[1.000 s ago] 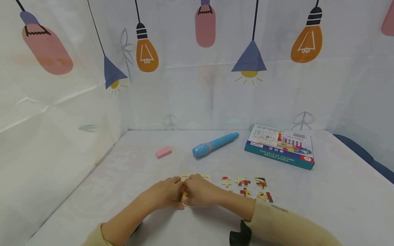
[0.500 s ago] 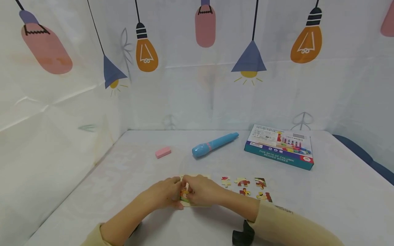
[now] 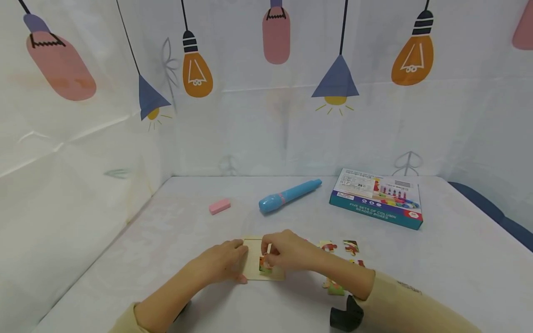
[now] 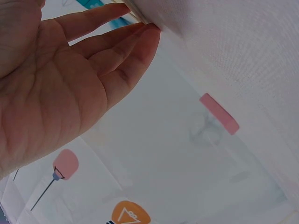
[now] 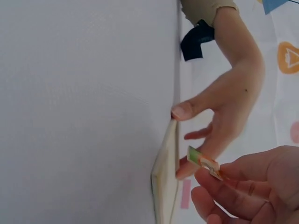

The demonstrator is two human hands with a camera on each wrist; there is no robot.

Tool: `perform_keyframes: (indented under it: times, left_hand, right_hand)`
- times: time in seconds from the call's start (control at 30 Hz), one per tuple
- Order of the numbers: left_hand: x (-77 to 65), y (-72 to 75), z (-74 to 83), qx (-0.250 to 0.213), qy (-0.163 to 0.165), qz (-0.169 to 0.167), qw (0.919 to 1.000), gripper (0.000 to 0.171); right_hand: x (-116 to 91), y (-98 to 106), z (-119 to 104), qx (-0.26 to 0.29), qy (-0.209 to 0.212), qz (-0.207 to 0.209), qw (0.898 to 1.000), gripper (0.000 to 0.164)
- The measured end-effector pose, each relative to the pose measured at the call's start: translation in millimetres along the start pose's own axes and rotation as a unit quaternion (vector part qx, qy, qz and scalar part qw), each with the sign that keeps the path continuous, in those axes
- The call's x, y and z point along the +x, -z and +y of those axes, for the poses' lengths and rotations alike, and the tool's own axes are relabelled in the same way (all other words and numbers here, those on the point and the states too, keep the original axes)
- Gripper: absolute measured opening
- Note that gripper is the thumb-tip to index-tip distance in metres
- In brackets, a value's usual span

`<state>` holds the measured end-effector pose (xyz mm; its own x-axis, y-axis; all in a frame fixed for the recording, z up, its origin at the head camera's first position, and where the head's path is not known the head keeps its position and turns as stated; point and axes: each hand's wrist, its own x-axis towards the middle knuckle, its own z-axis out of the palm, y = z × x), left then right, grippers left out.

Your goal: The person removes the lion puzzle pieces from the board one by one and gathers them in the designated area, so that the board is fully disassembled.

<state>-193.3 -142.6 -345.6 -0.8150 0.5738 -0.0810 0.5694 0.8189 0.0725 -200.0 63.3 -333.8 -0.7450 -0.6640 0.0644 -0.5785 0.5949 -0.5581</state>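
A shallow wooden puzzle tray lies on the table, its bare inside showing. My left hand holds the tray at its left side, the thumb at the near corner and the fingers along the left edge. Those fingertips meet the rim in the left wrist view. Over the tray, my right hand pinches a jigsaw puzzle piece between thumb and fingers. The piece has a green and orange print and is tilted above the tray in the right wrist view. Loose puzzle pieces lie right of the tray, some hidden by the right forearm.
Behind the tray lie a pink block and a blue microphone-shaped toy. A teal-sided boxed set rests at the back right of the white table. A white sheet printed with lamps hangs behind.
My right hand has lifted the puzzle piece from the tray's left side and moved it to the right. More of the tray's bare inside now shows. The left hand stays at the edge.
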Motion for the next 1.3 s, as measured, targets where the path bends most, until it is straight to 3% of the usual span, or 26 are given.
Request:
perform_keyframes:
  times: [0.17, 0.47, 0.83, 1.0, 1.3]
  left_hand:
    - [0.0, -1.1, 0.7, 0.010, 0.003, 0.002, 0.9999, 0.065]
    - [0.1, -2.2, 0.2, 0.016, 0.003, 0.002, 0.9999, 0.069]
    - [-0.3, 1.0, 2.3, -0.007, 0.025, -0.014, 0.9996, 0.068]
    - [-0.5, 2.8, 3.2, -0.014, 0.031, -0.024, 0.9991, 0.068]
    - [-0.3, 4.0, 3.1, -0.013, 0.029, -0.020, 0.9993, 0.070]
  right_hand:
    - [-6.0, 9.1, 5.3, 0.005, -0.006, 0.001, 1.000, 0.008]
    - [-17.3, 13.5, 13.6, 0.049, -0.053, -0.019, 0.997, 0.007]
    - [-37.8, 22.8, 36.2, 0.030, -0.052, -0.019, 0.998, 0.005]
    - [-46.3, 27.8, 42.1, 0.044, -0.062, -0.033, 0.997, 0.004]
    - [-61.0, 32.9, 54.4, 0.086, -0.035, -0.069, 0.993, 0.003]
